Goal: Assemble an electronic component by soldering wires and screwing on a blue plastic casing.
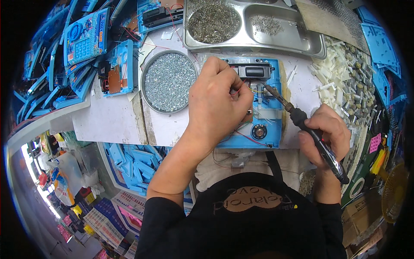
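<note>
Both my hands work over a blue plastic casing lying open on the table. My left hand is closed in a pinch on a thin red wire at the casing's left side. A soldering iron is gripped in my right hand, its metal tip reaching in just below a black rectangular part at the casing's top. Whether the tip touches anything there, I cannot tell. Near the casing's lower edge sits a round black speaker. My left hand hides much of the casing's left half.
Left of my hand stands a round tub of small screws. Behind lies a metal tray with small metal parts. White plastic pieces and metal cylinders are heaped right. Blue casings pile up far left; another wired casing lies nearer.
</note>
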`<state>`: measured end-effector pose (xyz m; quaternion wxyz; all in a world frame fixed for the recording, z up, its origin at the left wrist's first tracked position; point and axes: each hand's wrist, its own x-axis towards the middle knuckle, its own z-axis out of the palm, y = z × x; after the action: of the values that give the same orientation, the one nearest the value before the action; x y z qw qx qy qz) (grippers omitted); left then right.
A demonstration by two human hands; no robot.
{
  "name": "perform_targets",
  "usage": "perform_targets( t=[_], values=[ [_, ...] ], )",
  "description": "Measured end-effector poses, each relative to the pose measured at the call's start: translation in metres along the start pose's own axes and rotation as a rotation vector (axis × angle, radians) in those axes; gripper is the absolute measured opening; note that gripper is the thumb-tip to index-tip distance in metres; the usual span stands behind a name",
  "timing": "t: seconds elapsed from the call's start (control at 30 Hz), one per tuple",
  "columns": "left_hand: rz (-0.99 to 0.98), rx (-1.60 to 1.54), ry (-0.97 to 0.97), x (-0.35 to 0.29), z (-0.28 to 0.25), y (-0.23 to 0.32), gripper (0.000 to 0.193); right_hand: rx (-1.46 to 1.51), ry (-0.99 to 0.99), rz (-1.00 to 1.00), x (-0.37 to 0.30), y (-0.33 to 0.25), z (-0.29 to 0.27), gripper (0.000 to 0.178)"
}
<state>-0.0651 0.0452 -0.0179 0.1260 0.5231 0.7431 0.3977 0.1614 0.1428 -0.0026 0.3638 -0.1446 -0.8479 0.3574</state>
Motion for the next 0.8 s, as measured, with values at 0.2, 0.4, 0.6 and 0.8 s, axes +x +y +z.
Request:
perform_targets(
  t=[0.2,0.4,0.6,0.8],
  values=[
    [-0.002,0.027,-0.029,-0.002,-0.004,-0.001,0.011,-0.006,0.031,0.047,-0.006,-0.001,-0.005,0.027],
    [0.072,0.056,-0.005,-0.026,-0.028,0.012,0.026,-0.002,0.120,0.099,-0.024,0.000,-0.023,0.029],
    [0.381,0.050,-0.286,-0.025,-0.006,0.015,0.025,0.066,0.161,0.178,-0.028,0.000,-0.018,0.032],
    [0.125,-0.294,-0.324,-0.016,-0.005,0.008,0.011,0.220,0.279,0.329,-0.037,-0.004,-0.007,0.038]
  ],
)
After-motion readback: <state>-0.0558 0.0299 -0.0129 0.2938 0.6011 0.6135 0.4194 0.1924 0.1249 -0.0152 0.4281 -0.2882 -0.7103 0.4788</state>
